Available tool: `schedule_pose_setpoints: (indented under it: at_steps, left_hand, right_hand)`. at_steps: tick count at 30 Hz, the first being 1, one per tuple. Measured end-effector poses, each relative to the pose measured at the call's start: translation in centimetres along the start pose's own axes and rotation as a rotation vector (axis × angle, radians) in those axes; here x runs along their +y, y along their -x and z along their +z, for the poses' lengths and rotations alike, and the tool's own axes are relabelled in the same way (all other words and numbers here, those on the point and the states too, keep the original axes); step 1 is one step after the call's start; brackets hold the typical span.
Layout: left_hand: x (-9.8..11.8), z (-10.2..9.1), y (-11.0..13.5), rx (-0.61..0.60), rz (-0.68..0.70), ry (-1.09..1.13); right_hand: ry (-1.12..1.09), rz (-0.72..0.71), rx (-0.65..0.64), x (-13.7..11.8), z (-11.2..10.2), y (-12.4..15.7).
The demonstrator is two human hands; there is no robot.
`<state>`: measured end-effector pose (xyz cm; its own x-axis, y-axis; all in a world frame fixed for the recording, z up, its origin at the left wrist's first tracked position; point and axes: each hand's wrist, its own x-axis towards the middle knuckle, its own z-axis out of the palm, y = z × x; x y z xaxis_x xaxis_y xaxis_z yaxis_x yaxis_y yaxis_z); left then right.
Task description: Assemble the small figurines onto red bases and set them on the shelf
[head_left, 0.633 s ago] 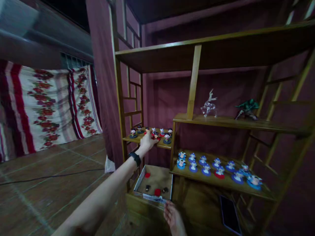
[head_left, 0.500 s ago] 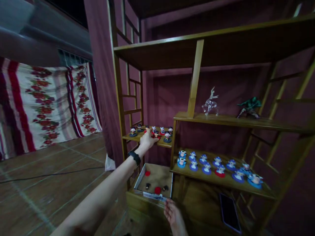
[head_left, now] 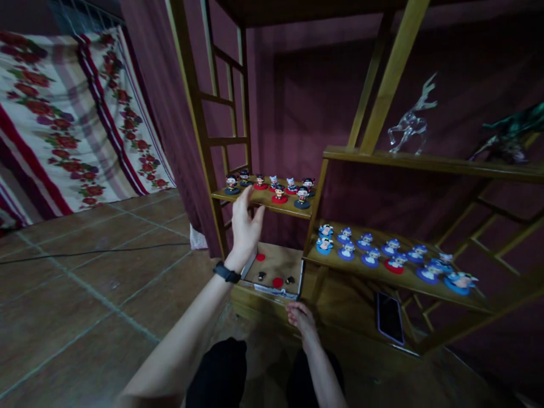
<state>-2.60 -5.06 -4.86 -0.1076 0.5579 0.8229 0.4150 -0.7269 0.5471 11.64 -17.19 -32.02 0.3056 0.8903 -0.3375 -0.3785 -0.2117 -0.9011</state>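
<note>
My left hand point(head_left: 246, 226), with a dark band on its wrist, is in front of the small left shelf point(head_left: 259, 198). Its fingers and thumb are apart and hold nothing. Behind it stand several small dark-haired figurines on red or dark round bases. A figurine on a red base point(head_left: 279, 195) and a pale-faced figurine point(head_left: 302, 196) stand along the front. My right hand point(head_left: 301, 316) is low, near the front right corner of a shallow box point(head_left: 280, 256). Its fingers are loosely curled with nothing visible in them. Red discs point(head_left: 277, 282) and small dark pieces point(head_left: 261, 276) lie in the box.
Several blue and purple figurines point(head_left: 370, 258) stand in two rows on the lower right shelf point(head_left: 352, 270). Above are a clear deer figure point(head_left: 410, 127) and a dark green figure point(head_left: 510, 133). A phone point(head_left: 390, 318) lies below. A cable point(head_left: 106, 252) crosses the tiled floor.
My left hand has let go of the red-based figurine and drawn back from the shelf, leaving it standing there. My right hand's fingers have curled. The view has tilted down.
</note>
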Motion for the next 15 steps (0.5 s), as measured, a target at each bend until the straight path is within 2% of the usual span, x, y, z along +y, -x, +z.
schedule_pose_setpoints:
  at_steps: [1,3,5,8,11,15]
  left_hand:
    - [-1.0,-0.6,1.9,0.031,-0.027,-0.059]
    - [-4.1,-1.3,6.2,-0.003,-0.141,-0.152]
    - [-8.0,-1.1,10.5,-0.192,-0.313,-0.183]
    - [-13.0,0.7,15.6,-0.453,-0.589,-0.235]
    - [-15.4,2.9,18.1,-0.687,-0.657,-0.28]
    - [-16.2,5.2,18.7,-0.782,-0.704,-0.41]
  right_hand:
    - [0.051,-0.043,0.008,0.2,0.0,-0.5]
    - [0.172,-0.171,0.016,0.5,0.0,-1.7]
    - [0.333,-0.328,0.024,0.2,0.1,-3.1]
    - [0.63,-0.493,0.058,-1.1,0.9,-5.8]
    - [0.944,-0.54,0.039,-2.3,2.3,-9.1]
    - [1.313,-0.547,0.0,-1.7,3.4,-13.2]
